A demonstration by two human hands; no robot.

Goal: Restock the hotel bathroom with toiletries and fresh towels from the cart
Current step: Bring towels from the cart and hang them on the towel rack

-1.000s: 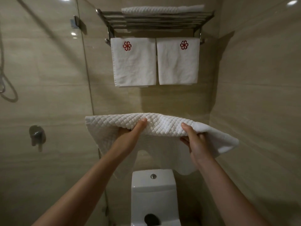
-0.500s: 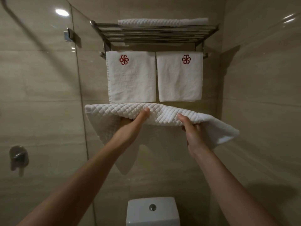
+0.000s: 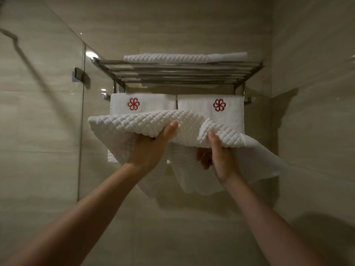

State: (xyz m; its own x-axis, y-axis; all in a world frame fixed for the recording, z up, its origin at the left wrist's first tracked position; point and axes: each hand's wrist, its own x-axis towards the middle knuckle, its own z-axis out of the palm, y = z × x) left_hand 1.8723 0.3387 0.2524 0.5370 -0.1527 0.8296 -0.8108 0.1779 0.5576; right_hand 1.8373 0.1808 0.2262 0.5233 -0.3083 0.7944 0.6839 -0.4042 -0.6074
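I hold a folded white waffle-weave towel (image 3: 134, 123) up in front of the wall, just below the metal towel rack (image 3: 176, 73). My left hand (image 3: 151, 146) grips it from beneath with the thumb on top. My right hand (image 3: 221, 152) pinches its right part, fingers under the fold. Loose cloth hangs below both hands. Another folded waffle towel (image 3: 184, 57) lies on top of the rack. Two white towels with red flower emblems hang from the rack's bar, the left one (image 3: 142, 103) and the right one (image 3: 211, 104) partly covered by the towel I hold.
A glass shower screen (image 3: 38, 112) with a metal clamp (image 3: 77, 76) stands at the left. Beige tiled walls close in behind and at the right (image 3: 317, 93), forming a corner beside the rack.
Both hands have lifted the waffle towel toward the rack; it now overlaps the two hanging towels. The view has tilted up, so the toilet tank and shower valve have left the frame.
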